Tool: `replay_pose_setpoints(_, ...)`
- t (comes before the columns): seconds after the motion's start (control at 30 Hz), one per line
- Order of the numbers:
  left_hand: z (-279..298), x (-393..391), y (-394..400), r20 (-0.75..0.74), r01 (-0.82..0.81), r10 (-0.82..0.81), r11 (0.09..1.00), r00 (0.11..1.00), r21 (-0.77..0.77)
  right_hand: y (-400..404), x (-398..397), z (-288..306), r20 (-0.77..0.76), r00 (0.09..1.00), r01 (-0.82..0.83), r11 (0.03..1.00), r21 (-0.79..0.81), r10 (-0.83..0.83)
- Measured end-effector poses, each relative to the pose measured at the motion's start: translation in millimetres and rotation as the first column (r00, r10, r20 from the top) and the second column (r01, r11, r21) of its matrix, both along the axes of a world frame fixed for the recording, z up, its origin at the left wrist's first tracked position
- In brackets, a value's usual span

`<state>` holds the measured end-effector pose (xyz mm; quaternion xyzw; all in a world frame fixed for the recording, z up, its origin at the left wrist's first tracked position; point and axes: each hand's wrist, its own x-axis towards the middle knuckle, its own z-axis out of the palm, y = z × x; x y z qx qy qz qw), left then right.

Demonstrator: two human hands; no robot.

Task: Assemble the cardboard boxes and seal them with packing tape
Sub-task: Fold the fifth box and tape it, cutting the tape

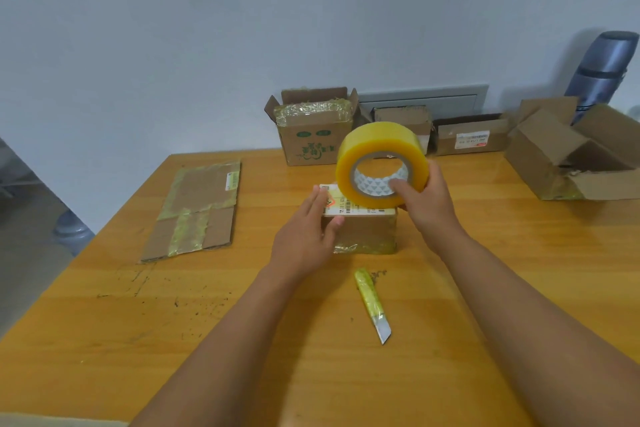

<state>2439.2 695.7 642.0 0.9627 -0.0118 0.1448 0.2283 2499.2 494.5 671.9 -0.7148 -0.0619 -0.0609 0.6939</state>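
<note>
Right hand (424, 199): fingers (398, 185) hooked through the core of the yellow tape roll (381, 163), thumb side wrapped round its outer rim; roll held upright, just above the small box (363, 229). Left hand (304, 236): fingers straight, laid flat against the box's 9 o'clock side and top label, not curled. Small box stands mid-table, old tape crinkled along its base. Utility knife (372, 305) lies at 6 o'clock from the box, blade out. Flattened carton (197, 211) at 9 o'clock. Open cartons (311, 128) line the far edge of the table (104, 340), 12 to 3 o'clock.
</note>
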Motion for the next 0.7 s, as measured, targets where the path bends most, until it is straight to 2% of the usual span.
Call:
replay_pose_setpoints(0.1, -1, 2, -3, 0.003, -0.019, 0.019, 0.997, 1.000, 0.070, -2, 1, -2, -0.032, 0.997, -0.072, 0.997, -0.032, 0.071)
replay_pose_setpoints(0.17, -3, 5, -2, 0.035, -0.052, 0.047, 0.986, 0.998, 0.158, -3, 3, -2, -0.058, 0.998, -0.037, 0.999, -0.037, 0.035)
replay_pose_setpoints(0.3, -1, 9, 0, 0.121, -0.019, -0.018, 0.954, 0.993, 0.299, -10, 5, 1, -0.110, 0.990, 0.102, 0.987, 0.127, -0.088)
replay_pose_setpoints(0.4, 0, 10, -6, 0.096, 0.023, -0.058, 0.944, 0.994, 0.328, -11, 0, 0, -0.146, 0.989, 0.053, 0.980, 0.190, -0.025)
replay_pose_setpoints(0.5, -1, 12, -14, 0.049, 0.017, -0.038, 0.924, 0.998, 0.381, -9, -2, -6, -0.199, 0.980, 0.009, 0.994, 0.108, 0.013)
replay_pose_setpoints(0.57, -3, 14, -16, 0.055, -0.003, -0.020, 0.921, 0.998, 0.388, -10, -1, -7, -0.169, 0.985, -0.007, 0.996, 0.094, 0.022)
replay_pose_setpoints(0.7, -5, 14, -16, 0.100, -0.015, -0.030, 0.909, 0.994, 0.417, -21, 3, -4, -0.144, 0.989, 0.048, 0.979, 0.196, -0.020)
